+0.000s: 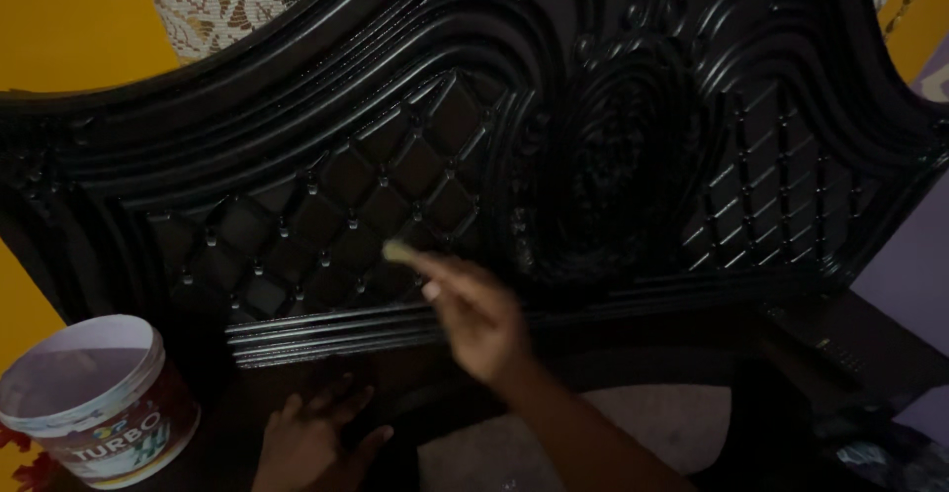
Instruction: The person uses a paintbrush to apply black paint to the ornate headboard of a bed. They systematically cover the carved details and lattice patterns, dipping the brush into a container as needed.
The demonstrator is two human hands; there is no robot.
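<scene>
Right hand: the right hand (474, 319) is blurred, fingers pinched around a small pale brush (398, 251) whose tip touches the diamond-patterned panel.
Left hand: the left hand (311, 438) rests with fingers spread, holding nothing, low on the carved black headboard (554, 126).
Bucket: a white paint bucket (94, 403) stands to the left of the left hand.

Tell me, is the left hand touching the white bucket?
Apart. The head view shows the left hand resting on the dark surface below the carved panel, with a plain gap between it and the white bucket.
</scene>
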